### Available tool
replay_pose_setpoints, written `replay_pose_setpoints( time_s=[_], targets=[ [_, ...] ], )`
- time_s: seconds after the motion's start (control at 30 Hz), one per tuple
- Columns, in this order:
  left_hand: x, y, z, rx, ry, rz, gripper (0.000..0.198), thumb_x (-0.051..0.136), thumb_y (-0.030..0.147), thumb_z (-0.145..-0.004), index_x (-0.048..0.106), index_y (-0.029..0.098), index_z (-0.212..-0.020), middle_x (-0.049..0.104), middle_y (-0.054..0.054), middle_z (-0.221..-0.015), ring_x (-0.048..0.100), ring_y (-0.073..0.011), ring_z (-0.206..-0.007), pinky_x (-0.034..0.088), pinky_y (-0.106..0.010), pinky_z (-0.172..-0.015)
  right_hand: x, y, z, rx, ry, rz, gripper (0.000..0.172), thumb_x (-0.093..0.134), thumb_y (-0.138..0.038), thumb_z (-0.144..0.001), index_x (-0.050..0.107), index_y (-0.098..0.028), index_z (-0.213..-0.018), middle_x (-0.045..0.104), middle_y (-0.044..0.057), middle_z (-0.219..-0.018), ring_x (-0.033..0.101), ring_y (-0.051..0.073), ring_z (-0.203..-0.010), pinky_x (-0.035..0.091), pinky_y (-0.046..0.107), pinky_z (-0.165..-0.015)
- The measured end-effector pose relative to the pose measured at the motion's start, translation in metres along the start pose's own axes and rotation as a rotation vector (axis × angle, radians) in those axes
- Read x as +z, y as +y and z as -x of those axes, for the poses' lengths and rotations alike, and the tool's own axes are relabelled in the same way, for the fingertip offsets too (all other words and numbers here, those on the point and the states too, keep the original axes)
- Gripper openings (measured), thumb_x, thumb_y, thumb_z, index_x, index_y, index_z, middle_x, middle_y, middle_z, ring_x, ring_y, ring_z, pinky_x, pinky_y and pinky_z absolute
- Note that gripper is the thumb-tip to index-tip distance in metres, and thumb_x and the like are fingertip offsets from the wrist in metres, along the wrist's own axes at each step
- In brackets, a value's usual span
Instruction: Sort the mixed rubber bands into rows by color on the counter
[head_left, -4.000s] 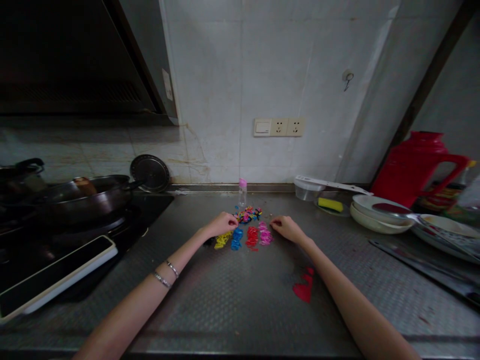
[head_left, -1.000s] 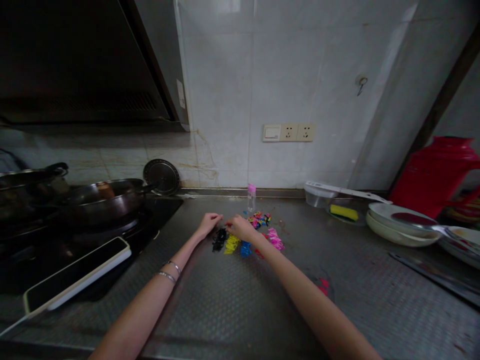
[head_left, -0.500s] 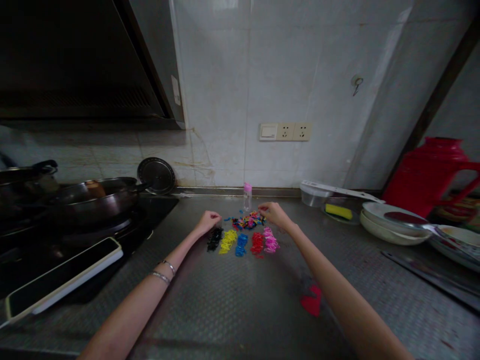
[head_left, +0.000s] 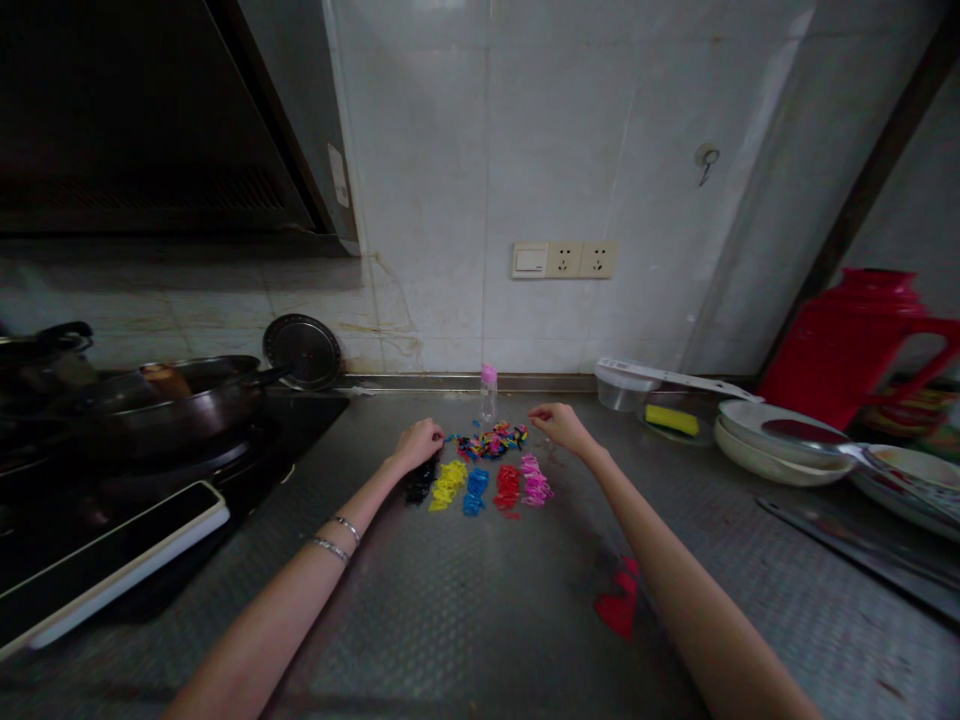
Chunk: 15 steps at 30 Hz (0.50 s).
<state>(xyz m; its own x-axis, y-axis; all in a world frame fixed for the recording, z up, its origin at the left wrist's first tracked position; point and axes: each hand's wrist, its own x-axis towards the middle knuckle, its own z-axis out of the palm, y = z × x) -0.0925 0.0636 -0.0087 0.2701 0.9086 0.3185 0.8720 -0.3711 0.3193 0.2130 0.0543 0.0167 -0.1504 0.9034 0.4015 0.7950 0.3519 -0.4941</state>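
Note:
Small bands lie on the metal counter in color groups: black (head_left: 421,484), yellow (head_left: 448,485), blue (head_left: 476,491), red (head_left: 508,487) and pink (head_left: 536,480). Behind them is a mixed-color pile (head_left: 491,441), with a small clear bottle (head_left: 488,395) with a pink cap standing upright beyond it. My left hand (head_left: 421,443) is closed just above the black group, at the pile's left end; what its fingers hold is too small to tell. My right hand (head_left: 560,426) is pinched right of the pile, and anything in its fingertips is too small to make out.
On the left are a stove with a pan (head_left: 187,402), a round lid (head_left: 302,352) and a phone (head_left: 112,565). A red heart shape (head_left: 619,600) lies by my right forearm. To the right stand bowls (head_left: 780,455), a yellow sponge (head_left: 672,420) and a red thermos (head_left: 851,345).
My left hand has moved over the black group, covering part of it. My right hand has drawn slightly right, away from the mixed pile. The view has shifted a little.

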Motion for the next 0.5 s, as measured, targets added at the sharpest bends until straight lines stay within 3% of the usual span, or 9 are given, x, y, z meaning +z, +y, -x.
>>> replay_pose_setpoints(
  time_s=[0.27, 0.5],
  targets=[
    [-0.014, 0.014, -0.008, 0.166, -0.094, 0.269, 0.018, 0.055, 0.022, -0.065, 0.070, 0.016, -0.071, 0.065, -0.005, -0.073, 0.054, -0.0162, -0.069, 0.038, -0.023, -0.066, 0.014, 0.015, 0.006, 0.046, -0.123, 0.087, 0.029, 0.046, -0.015, -0.073, 0.068, -0.016, -0.092, 0.068, 0.004, -0.090, 0.060, 0.016, -0.084, 0.042, 0.019, -0.073],
    [-0.020, 0.043, -0.004, 0.274, -0.407, 0.430, 0.016, 0.059, 0.023, -0.061, 0.071, 0.013, -0.068, 0.065, -0.003, -0.061, 0.052, -0.0124, -0.053, 0.034, -0.021, -0.053, 0.028, 0.008, 0.016, 0.006, -0.129, 0.265, 0.035, 0.044, -0.021, -0.079, 0.060, -0.021, -0.110, 0.059, 0.008, -0.106, 0.052, 0.018, -0.097, 0.036, 0.024, -0.085]
  ],
)
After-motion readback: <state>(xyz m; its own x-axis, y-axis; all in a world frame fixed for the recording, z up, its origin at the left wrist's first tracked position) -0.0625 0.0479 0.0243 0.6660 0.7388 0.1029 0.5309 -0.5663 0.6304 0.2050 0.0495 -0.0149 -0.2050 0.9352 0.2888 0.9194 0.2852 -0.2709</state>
